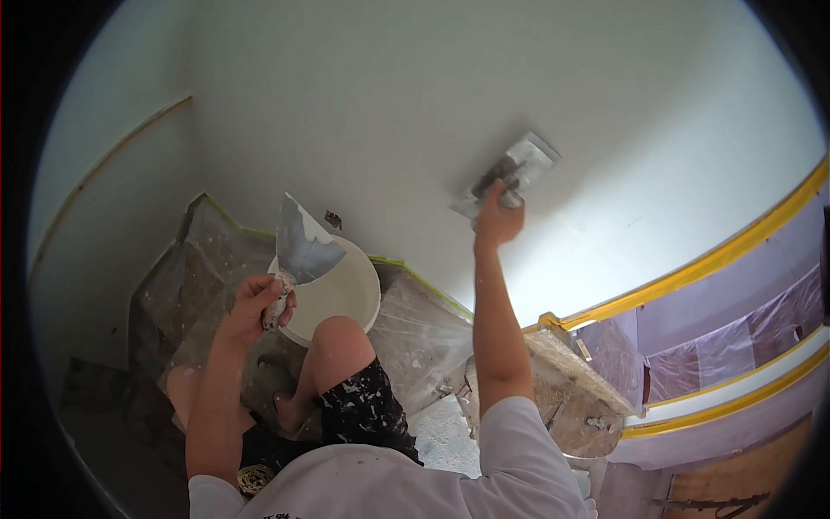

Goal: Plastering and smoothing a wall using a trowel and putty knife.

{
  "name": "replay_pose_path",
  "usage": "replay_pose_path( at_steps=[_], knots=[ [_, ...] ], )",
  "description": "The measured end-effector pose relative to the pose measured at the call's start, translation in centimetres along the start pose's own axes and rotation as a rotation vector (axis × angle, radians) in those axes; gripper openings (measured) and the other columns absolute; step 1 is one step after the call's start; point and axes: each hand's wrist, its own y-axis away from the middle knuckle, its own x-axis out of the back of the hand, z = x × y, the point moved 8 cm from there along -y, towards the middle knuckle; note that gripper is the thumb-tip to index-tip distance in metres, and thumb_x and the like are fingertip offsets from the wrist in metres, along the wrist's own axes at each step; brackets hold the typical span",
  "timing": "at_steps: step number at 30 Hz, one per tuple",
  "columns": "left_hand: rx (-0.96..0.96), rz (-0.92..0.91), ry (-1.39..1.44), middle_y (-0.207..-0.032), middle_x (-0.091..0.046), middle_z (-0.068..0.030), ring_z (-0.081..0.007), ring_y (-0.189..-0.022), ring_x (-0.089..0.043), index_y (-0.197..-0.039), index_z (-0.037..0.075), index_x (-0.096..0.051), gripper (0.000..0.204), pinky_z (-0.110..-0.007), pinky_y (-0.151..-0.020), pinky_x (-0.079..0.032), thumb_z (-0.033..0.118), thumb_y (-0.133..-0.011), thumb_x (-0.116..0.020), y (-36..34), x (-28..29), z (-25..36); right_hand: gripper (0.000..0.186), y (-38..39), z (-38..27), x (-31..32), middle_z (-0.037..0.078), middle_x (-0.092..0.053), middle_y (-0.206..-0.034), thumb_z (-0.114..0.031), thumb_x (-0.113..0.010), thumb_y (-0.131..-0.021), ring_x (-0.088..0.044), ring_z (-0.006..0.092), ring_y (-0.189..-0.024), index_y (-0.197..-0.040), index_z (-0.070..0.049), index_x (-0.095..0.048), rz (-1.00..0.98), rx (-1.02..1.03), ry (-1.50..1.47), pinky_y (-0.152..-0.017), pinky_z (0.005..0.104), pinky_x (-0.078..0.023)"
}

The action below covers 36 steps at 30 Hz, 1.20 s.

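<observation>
My left hand (pixel 258 303) is closed round the stained handle of a wide putty knife (pixel 304 246), its blade pointing up with grey-white filler along the edge. The blade stands over the rim of a white bucket (pixel 367 285) of pale filler in front of my knees. Stretched out to the upper right, my right hand (pixel 499 216) grips a plastering trowel (pixel 532 157). The trowel's flat metal blade lies at or close against the white wall (pixel 363 104); whether it touches I cannot tell. It is slightly smeared by motion.
Clear plastic sheeting (pixel 424 324) covers the floor, taped along the wall's foot. A splattered board or bench (pixel 562 398) stands to my right. Yellow tape (pixel 718 255) edges a plastic-covered opening at the right. A dark hole (pixel 334 220) shows low in the wall beyond the bucket.
</observation>
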Motion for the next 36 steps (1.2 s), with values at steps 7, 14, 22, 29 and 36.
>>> replay_pose_path(
  at_steps=[7, 14, 22, 29, 36],
  knots=[
    [-0.029, 0.023, 0.037, -0.076, -0.061, -0.0097, -0.0169, -0.057, -0.057, -0.093, 0.001, -0.062, 0.025, -0.027, -0.050, -0.046, 0.026, -0.093, -0.059, -0.2, 0.1, 0.9, 0.051, 6.0, -10.8, -10.2, 0.017, -0.065, -0.086, -0.050, -0.069, -0.074, -0.063, 0.0383, -0.079, -0.090, -0.003, -0.061, -0.102, -0.055, 0.067, -0.067, 0.0471, -0.049],
    [-0.077, 0.072, -0.007, -0.077, -0.061, -0.0073, -0.0142, -0.057, -0.056, -0.092, 0.001, -0.063, 0.023, -0.027, -0.050, -0.045, 0.023, -0.093, -0.058, 0.8, 1.2, 2.1, 0.018, 8.7, -15.0, -12.6, 0.005, -0.063, -0.087, -0.007, -0.065, -0.085, -0.063, 0.0160, -0.081, -0.101, 0.000, -0.059, -1.111, -0.287, -1.155, -0.068, 0.0326, -0.053],
    [0.019, -0.007, 0.000, -0.077, -0.062, -0.0063, -0.0124, -0.055, -0.055, -0.091, -0.002, -0.064, 0.026, -0.026, -0.049, -0.045, 0.024, -0.092, -0.060, 0.3, -0.8, 1.4, 0.043, 8.1, -13.3, -3.2, 0.005, -0.057, -0.120, -0.034, -0.051, -0.094, -0.056, 0.0213, -0.107, -0.129, -0.010, -0.049, -1.180, -0.411, -1.462, -0.091, 0.0387, -0.048],
    [0.057, 0.018, -0.188, -0.074, -0.061, -0.0026, -0.0087, -0.051, -0.051, -0.091, 0.001, -0.067, 0.032, -0.024, -0.047, -0.042, 0.033, -0.090, -0.063, 0.2, -1.2, 0.5, 0.034, 7.6, -14.6, -2.1, 0.005, -0.058, -0.108, -0.030, -0.053, -0.091, -0.057, 0.0189, -0.096, -0.118, -0.008, -0.052, -1.247, -0.371, -1.500, -0.083, 0.0353, -0.048],
    [0.048, 0.042, -0.161, -0.073, -0.062, -0.0036, -0.0087, -0.051, -0.052, -0.091, -0.001, -0.066, 0.033, -0.024, -0.046, -0.043, 0.032, -0.090, -0.064, 0.8, -1.3, -1.1, 0.026, 8.3, -15.5, -1.7, 0.005, -0.059, -0.097, -0.025, -0.055, -0.089, -0.057, 0.0165, -0.085, -0.106, -0.006, -0.054, -1.328, -0.334, -1.466, -0.074, 0.0319, -0.048]
  ],
)
